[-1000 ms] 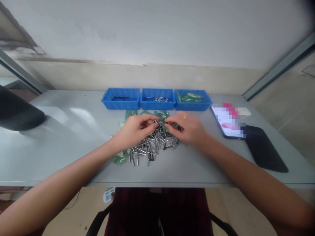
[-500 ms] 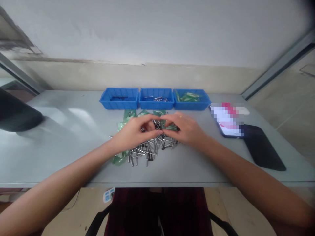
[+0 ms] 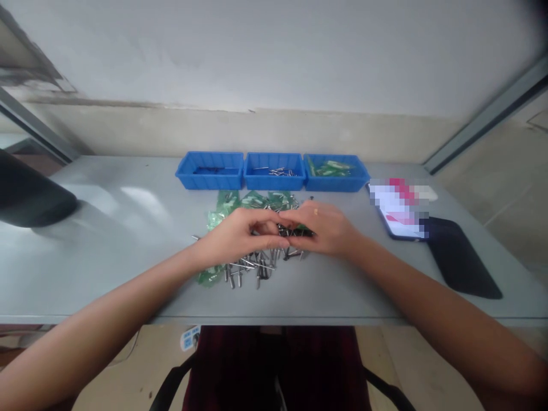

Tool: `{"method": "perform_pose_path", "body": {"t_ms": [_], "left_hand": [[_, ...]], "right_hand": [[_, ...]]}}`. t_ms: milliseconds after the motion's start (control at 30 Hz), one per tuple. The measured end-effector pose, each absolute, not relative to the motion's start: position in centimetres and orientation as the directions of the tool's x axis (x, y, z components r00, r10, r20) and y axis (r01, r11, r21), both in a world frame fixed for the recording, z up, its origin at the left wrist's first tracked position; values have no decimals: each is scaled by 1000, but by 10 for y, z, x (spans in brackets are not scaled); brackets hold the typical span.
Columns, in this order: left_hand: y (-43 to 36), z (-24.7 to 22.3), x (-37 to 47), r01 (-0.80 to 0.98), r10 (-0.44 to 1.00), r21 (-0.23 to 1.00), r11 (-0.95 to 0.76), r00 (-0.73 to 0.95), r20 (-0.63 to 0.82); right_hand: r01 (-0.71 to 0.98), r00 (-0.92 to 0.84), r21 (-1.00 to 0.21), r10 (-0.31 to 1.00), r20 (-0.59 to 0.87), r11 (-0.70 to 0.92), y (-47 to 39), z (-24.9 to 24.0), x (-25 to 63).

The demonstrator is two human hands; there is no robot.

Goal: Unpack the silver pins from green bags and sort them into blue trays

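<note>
A loose pile of pop rivets (image 3: 246, 264), silvery with some dark ones, lies on the grey table among small green plastic bags (image 3: 228, 200). Over the middle of this pile my left hand (image 3: 237, 237) and my right hand (image 3: 327, 228) meet at the fingertips. On each, thumb and forefinger curve apart, leaving a gap through which rivets show. My hands hide part of the heap, and I see no rivet clearly gripped in either one.
Three blue bins stand behind the pile: the left bin (image 3: 209, 181) with dark pieces, the middle bin (image 3: 274, 182) with silvery rivets, the right bin (image 3: 336, 184) with green bags. A phone (image 3: 396, 214) and a black flat object (image 3: 464, 257) lie right; a dark rounded object (image 3: 34, 191) left.
Both hands have come slightly lower and nearer to me over the pile, and their fingertips now overlap more, narrowing the gap between them. The view has shifted a little.
</note>
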State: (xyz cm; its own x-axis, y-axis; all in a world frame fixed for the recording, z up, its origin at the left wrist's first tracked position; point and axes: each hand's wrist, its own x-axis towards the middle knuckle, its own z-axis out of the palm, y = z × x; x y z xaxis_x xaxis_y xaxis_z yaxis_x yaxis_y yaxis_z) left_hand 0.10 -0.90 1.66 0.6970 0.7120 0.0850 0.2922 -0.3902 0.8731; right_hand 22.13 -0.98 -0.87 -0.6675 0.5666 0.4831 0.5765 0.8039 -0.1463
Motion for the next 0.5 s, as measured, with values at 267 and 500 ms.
{"method": "perform_pose_path", "body": {"t_ms": [267,500], "left_hand": [[-4,12,2,235,767,907,-349,628,132],[-4,10,3,268,769,882,-387,621,149]], "right_hand": [[524,-644,15,384,662,852,-11,-12,221],[549,-584,9,376,719,836,-10,-11,219]]}}
